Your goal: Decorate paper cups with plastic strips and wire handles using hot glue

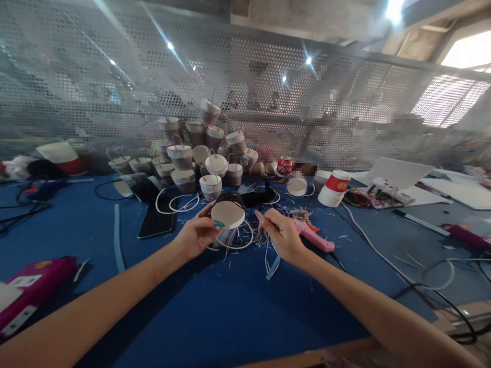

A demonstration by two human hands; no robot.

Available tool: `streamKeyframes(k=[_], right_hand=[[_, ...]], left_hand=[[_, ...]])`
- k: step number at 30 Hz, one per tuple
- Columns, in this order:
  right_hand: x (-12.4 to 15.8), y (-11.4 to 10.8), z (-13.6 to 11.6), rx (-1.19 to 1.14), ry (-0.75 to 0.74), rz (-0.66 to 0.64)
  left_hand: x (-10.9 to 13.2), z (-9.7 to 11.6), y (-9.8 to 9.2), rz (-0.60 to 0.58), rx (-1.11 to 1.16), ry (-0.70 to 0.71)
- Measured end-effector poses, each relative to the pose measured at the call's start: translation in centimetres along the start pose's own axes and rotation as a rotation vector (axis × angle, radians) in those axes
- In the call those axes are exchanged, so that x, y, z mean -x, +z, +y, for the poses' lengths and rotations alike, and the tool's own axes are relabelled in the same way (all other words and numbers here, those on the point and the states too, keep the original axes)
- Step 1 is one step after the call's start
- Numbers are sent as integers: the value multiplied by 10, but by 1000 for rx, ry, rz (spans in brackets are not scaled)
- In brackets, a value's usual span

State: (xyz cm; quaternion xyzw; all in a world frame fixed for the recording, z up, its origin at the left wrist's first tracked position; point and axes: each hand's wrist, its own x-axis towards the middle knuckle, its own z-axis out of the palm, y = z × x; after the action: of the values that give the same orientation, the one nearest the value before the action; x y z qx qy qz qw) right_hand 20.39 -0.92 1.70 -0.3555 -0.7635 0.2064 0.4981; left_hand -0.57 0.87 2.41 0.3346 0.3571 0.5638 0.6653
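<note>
In front of me, my left hand [200, 231] grips a small paper cup [227, 213] tilted with its round pale face toward me; dark material covers its side. The thumb, with a teal nail, lies on the cup's edge. Just right of the cup and apart from it, my right hand [283, 235] is closed with thumb and finger pinched together. Whatever sits in that pinch is too small to make out. A pink glue gun [316, 238] lies beside the right hand. Loops of white cord [245, 244] and scattered clippings lie beneath the hands.
Several small handled buckets [180, 156] are piled at the back before a perforated metal screen [245, 76]. A red can [284, 167] and red-and-white paper cups [334, 188] stand right of them. A phone [155, 222] lies left; a magenta power strip [36, 286] is nearer.
</note>
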Motion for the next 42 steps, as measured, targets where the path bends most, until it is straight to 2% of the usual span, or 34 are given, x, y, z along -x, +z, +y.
streamKeyframes(k=[3,8,10,15,20,25,29,36,42], right_hand=[[-3,-5,0,-101,116,66],[-5,-9,-1,-86,121,-78],[-5,-7,-2,-42,111,-78],[-4,1,1,16,123,-25],[-3,2,3,148,14,35],[-2,3,7,336,-80,3],[-2,4,10,391,-113,-18],[-4,5,11,365,-61,-61],[-9,-15,7,249,-2,-201]], left_hand=[[-1,-4,0,-56,-36,64],[-4,-12,-2,-168,-140,299],[-4,-14,-2,-239,-178,364],[0,-18,0,-420,-276,403],[3,-21,1,-525,-411,403],[3,-22,-5,-502,-557,398],[1,-22,-8,-420,-668,407],[-1,-20,-9,-337,-822,470],[-3,-12,-9,-201,-834,568]])
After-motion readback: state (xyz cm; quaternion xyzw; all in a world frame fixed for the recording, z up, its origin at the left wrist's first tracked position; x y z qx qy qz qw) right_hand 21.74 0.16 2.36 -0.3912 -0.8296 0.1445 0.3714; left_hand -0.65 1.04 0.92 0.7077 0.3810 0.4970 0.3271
